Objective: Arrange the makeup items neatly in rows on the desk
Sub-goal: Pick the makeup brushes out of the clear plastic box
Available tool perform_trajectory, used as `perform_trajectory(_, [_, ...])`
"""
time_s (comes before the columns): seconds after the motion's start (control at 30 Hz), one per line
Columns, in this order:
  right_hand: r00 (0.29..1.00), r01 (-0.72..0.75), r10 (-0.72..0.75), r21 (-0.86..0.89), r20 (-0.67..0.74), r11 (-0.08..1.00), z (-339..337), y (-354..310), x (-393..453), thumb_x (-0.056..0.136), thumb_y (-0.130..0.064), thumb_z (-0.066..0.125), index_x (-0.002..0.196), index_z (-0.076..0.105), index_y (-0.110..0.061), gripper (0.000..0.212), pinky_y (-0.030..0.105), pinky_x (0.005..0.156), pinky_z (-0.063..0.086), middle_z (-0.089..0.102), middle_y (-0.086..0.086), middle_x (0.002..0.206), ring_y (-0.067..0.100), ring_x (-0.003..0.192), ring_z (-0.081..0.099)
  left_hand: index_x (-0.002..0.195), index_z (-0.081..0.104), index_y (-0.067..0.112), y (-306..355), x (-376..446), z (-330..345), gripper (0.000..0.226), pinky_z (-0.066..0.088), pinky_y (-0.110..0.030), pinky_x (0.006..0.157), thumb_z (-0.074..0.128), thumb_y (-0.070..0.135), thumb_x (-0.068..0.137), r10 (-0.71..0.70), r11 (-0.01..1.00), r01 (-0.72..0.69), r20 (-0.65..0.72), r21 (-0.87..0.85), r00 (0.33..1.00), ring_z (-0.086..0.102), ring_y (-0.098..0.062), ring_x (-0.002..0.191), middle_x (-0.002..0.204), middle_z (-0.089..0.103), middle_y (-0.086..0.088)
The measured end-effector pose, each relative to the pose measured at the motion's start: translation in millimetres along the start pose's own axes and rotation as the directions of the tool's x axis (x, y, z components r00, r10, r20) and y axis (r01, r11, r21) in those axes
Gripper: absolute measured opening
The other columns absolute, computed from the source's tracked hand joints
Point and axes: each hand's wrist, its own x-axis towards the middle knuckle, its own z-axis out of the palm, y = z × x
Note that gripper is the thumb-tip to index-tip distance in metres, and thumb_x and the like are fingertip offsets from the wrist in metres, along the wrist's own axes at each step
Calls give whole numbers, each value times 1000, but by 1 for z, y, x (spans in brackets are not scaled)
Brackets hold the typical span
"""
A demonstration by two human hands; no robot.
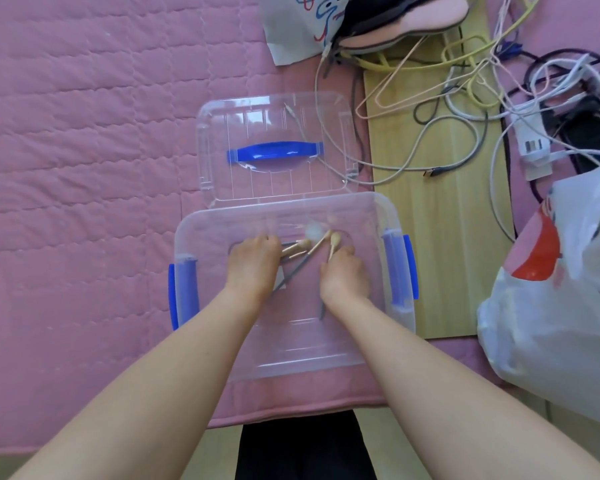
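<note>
Inside the clear box, both hands grip makeup brushes: left hand closed on several, right hand on one. Best lifted straight up, handles together, clear of the box wall.

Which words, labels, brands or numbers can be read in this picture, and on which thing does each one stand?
No text can be read.
White bag at the top: red and blue squiggles, a drawing rather than letters.
Plastic bag at the right: a red patch and small coloured marks, too blurred to read.
Clear storage box, its lid, and the makeup brushes in the hands: no label visible.
</note>
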Motion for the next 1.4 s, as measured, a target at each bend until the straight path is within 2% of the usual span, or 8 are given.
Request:
perform_trajectory(0.23, [998,-25,21,74,52,997,-3,1,-2,97,-23,49,127,45,1,39,35,86,47,60,18,123,34,114,58,105,53,6,1,6,13,19,46,-40,76,47,0,88,36,999,-36,-4,25,999,59,-35,99,107,62,-14])
perform_trajectory(0.37, [992,17,-35,150,118,989,-11,-2,-8,93,-25,50,147,25,-7,62,35,95,41,54,20,129,36,122,49,107,52,5,1,4,13,19,42,-38,72,43,3,90,21,999,-21,7,25,1000,59,-35,100,109,62,-13])
perform_trajectory(0.63, [963,-262,182,519,200,814,0,-27,-18,90,-19,45,119,48,1,35,49,88,51,58,24,120,44,103,60,108,43,8,-7,-5,9,14,36,-38,67,38,9,95,62,995,-57,53,-86,997,57,-36,101,112,57,-15])
perform_trajectory(0.73, [975,-218,173,488,137,845,1,-29,-18,95,-20,46,119,46,3,33,38,87,45,56,25,124,40,113,55,107,39,8,-12,-6,9,12,34,-38,63,37,5,96,70,983,-54,90,-174,993,57,-40,95,109,58,-19])
perform_trajectory(0.83, [986,-169,156,443,65,881,4,-29,-19,97,-25,46,118,46,4,35,37,82,45,57,24,123,39,112,56,109,39,5,-13,-3,9,15,35,-39,65,37,6,95,-39,960,75,136,-269,990,56,-43,93,104,56,-24])
perform_trajectory(0.97, [986,-161,163,384,29,909,10,-31,-20,96,-31,48,117,46,2,39,39,81,46,59,22,120,39,110,58,112,39,5,-15,0,17,19,37,-41,64,38,1,94,-40,980,63,125,-187,991,56,-41,93,103,59,-23])
perform_trajectory(1.17, [967,-250,248,365,54,897,13,-38,-19,94,-27,51,119,45,-2,36,38,87,47,59,17,124,35,114,58,110,43,2,-13,-1,22,20,37,-40,68,39,-3,91,-87,969,121,163,-215,983,55,-40,100,109,57,-22])
perform_trajectory(1.4, [941,-324,331,447,65,834,14,-44,-20,94,-35,49,122,43,-2,45,38,90,45,55,17,129,34,118,55,111,43,1,-10,-2,20,25,39,-41,74,49,14,91,-136,938,186,183,-292,974,54,-40,106,114,53,-23])
